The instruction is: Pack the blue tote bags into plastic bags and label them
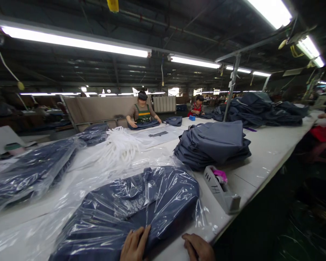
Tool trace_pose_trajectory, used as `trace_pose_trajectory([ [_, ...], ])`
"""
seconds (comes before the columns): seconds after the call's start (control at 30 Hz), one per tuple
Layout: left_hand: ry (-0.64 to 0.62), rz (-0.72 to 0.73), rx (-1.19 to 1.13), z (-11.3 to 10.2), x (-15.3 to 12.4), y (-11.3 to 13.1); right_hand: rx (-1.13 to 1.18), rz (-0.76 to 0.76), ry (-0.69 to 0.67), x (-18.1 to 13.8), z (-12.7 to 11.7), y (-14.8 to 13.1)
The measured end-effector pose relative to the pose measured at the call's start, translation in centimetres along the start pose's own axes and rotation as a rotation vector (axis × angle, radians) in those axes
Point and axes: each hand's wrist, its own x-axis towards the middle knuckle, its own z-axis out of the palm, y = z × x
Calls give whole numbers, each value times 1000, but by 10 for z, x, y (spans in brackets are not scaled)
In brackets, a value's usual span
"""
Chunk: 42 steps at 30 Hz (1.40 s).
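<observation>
A navy-blue fabric bag (165, 203) lies on the white table in a clear plastic bag (203, 217) whose wrinkled film spreads past its edges. My left hand (136, 243) rests on the near side of the wrapped bag with its fingers stretched out over the film. Just right of the bag's near corner, by the table edge, is my right hand (198, 247). Its fingers are curled and pressed together close to the film; what they hold, if anything, is hidden.
A stack of unwrapped navy bags (212, 143) and a grey plastic holder (222, 192) with something pink stand on the right. White straps (121, 145) lie beyond the wrapped bag; more wrapped bags (35, 166) lie left. Two co-workers (142, 112) handle fabric across the table (271, 152).
</observation>
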Motion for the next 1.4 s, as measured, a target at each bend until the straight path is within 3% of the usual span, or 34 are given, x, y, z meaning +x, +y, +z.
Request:
trace_pose_trajectory([
  [0.43,11,-11,-37,-2,2,3,-33,22,-59,3,-7,-4],
  [0.87,3,-58,-66,-2,0,6,-30,-14,-32,4,-9,-5],
  [1.17,-41,-119,-59,-17,6,18,29,49,-48,5,-9,-8],
  [1.4,-33,-87,-64,-15,5,13,1,15,-3,7,-10,-9],
])
